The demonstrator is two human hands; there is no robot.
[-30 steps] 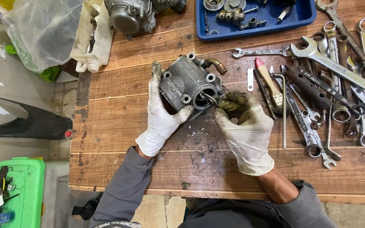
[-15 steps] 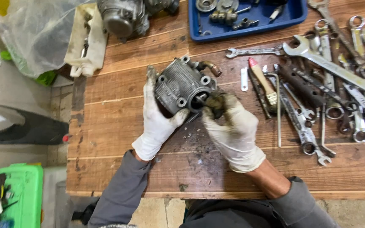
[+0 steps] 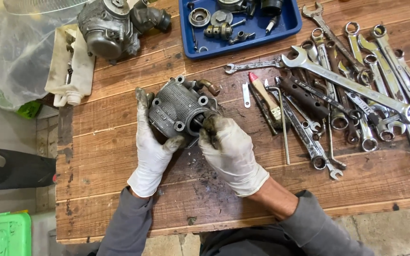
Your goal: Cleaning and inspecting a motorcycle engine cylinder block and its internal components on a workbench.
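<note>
A grey metal carburettor body (image 3: 179,110) with a brass elbow fitting rests on the wooden workbench (image 3: 119,156). My left hand (image 3: 151,150), in a dirty white glove, grips it from the left side and underneath. My right hand (image 3: 231,154), also gloved, has its grimy fingertips pressed together at the round opening on the body's right side. What those fingertips hold is too small and hidden to tell.
Several spanners (image 3: 357,90) and a red-tipped tool (image 3: 264,95) lie spread to the right. A blue tray (image 3: 285,23) of small parts sits at the back. Another carburettor (image 3: 115,28), a white cloth (image 3: 69,66) and a clear plastic bag (image 3: 10,52) are at the back left.
Both hands and the carburettor body have stayed in place. My right fingertips have pushed closer into the opening.
</note>
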